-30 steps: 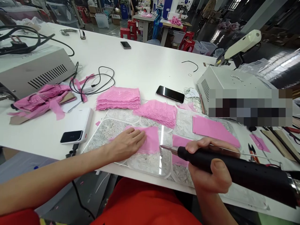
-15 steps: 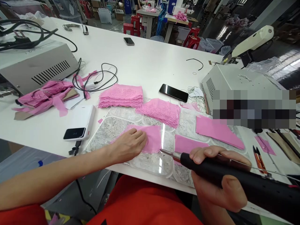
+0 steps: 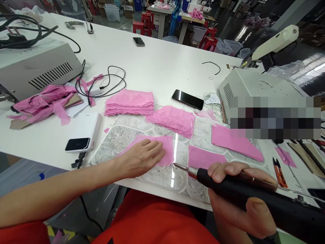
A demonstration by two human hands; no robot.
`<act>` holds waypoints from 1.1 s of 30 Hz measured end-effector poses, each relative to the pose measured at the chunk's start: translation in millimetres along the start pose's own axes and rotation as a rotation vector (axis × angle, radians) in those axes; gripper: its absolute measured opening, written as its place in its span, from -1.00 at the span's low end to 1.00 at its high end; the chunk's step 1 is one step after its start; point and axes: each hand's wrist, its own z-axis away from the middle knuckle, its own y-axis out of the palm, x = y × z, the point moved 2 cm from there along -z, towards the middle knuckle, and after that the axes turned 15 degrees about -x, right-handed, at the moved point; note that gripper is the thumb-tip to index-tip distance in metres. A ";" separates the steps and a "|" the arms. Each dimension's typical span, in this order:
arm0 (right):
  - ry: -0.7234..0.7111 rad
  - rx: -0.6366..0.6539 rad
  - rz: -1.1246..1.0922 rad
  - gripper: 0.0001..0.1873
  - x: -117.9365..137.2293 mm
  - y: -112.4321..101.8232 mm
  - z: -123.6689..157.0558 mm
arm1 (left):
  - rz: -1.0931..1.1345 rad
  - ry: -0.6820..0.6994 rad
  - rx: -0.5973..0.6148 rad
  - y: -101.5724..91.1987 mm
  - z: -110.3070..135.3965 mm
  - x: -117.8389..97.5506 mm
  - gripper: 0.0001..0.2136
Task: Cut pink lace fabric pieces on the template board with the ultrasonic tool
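My left hand point(image 3: 147, 156) lies palm down on a flat pink fabric piece point(image 3: 168, 149), fingers stretched over it and pressing it against a marble-patterned board point(image 3: 106, 145). My right hand point(image 3: 241, 196) is wrapped round a thick black-handled tool point(image 3: 228, 188) with a pointed metal tip. That tip is at the lower right corner of the fabric piece; whether it touches the fabric is hard to tell. Beside it, another pink fabric piece point(image 3: 204, 156) lies partly behind the tool. Farther back on the board are a lace-edged pink stack point(image 3: 174, 120) and a plain pink stack point(image 3: 236, 142).
Another pink lace stack point(image 3: 129, 102) stands at the back left. Nearby are a phone point(image 3: 188, 99), a white power bank point(image 3: 85, 132), a coiled black cable point(image 3: 111, 81), and orange-handled snips point(image 3: 279, 174). Grey metal boxes point(image 3: 53, 67) flank the white table point(image 3: 162, 67).
My left hand has shifted slightly right across the fabric, its fingers reaching a little farther. The tool's tip stays near the same corner. The view has turned slightly.
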 end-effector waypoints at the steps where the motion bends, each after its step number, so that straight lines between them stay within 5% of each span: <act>1: 0.003 0.010 -0.008 -0.74 -0.6 1.7 0.9 | 0.027 0.019 -0.015 0.9 0.3 0.3 -0.73; 21: -0.014 -0.003 0.023 -0.74 -1.1 -13.0 1.7 | 0.194 0.020 -0.056 9.1 1.6 -1.6 -0.68; 33: 0.005 0.006 0.008 -0.74 -2.7 -14.2 5.5 | 0.392 -0.021 0.100 21.8 13.7 7.2 -0.63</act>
